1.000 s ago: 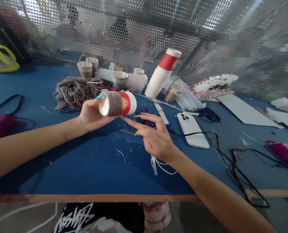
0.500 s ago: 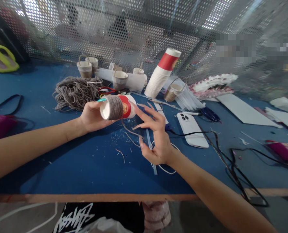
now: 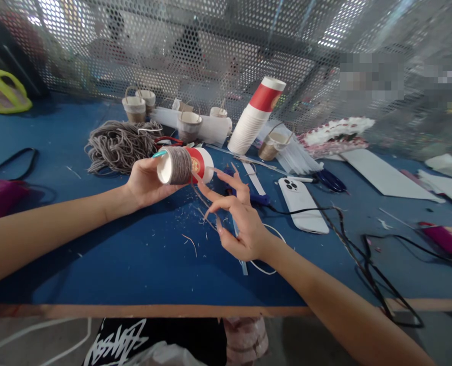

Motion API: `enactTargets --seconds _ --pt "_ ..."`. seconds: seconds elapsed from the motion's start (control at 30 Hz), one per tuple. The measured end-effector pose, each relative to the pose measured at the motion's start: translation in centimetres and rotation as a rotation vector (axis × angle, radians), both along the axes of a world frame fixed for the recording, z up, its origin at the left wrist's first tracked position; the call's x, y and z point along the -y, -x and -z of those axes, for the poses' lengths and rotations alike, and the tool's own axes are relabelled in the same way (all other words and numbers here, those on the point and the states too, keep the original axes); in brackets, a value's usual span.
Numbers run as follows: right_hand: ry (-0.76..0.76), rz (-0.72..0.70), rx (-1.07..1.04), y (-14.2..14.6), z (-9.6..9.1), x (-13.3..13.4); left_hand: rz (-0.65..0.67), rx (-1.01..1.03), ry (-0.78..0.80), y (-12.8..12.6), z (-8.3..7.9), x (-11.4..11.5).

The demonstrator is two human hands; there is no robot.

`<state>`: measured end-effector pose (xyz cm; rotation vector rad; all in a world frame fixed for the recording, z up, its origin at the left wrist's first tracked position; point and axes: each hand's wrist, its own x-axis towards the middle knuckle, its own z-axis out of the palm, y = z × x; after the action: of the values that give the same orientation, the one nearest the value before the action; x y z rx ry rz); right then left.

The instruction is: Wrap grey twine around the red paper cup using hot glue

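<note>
My left hand (image 3: 145,184) is closed around a paper cup (image 3: 206,165), which lies on its side in the air with its open mouth to the left. Grey yarn (image 3: 180,166) is wound in tight rows around the mouth half; the red band and white base stay bare. From the winding a loose yarn tail (image 3: 200,195) runs down to my right hand (image 3: 244,221). Its thumb and a bent finger appear to hold that strand, though the contact is partly hidden. The index fingertip reaches the winding's edge; other fingers spread beside the cup's base.
Behind are a heap of grey yarn (image 3: 115,146), a leaning stack of paper cups (image 3: 248,122) and several small handled cups (image 3: 189,127). At right lie a white phone (image 3: 304,208), a blue-handled tool (image 3: 260,199) and black cable (image 3: 342,234). Scraps dot the blue table (image 3: 134,264).
My right hand has shifted left, bringing its index fingertip to the edge of the winding. The cup has turned slightly in my left hand, which stays in place.
</note>
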<state>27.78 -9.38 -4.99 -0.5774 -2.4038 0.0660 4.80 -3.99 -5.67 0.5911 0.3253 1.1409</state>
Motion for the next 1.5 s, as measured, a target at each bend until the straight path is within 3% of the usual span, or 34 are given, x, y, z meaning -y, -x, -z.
enactTargets --seconds 0.33,0.5,0.63,0.93,1.5 --pt "-0.141 0.050 0.091 0.33 -0.33 0.29 -0.049 0.012 0.017 0.22 0.49 -0.50" --pt "-0.197 0.043 -0.027 0.19 -0.29 0.46 -0.052 -0.028 0.006 0.29 0.63 -0.58" --pt "-0.164 0.087 -0.110 0.29 -0.29 0.58 -0.030 -0.019 -0.007 0.26 0.77 -0.51" --pt "0.037 0.033 0.085 0.52 -0.19 0.41 -0.022 0.040 0.043 -0.08 0.50 -0.21" --pt "0.010 0.027 0.123 0.70 -0.48 0.68 -0.053 0.054 0.103 -0.19 0.40 -0.30"
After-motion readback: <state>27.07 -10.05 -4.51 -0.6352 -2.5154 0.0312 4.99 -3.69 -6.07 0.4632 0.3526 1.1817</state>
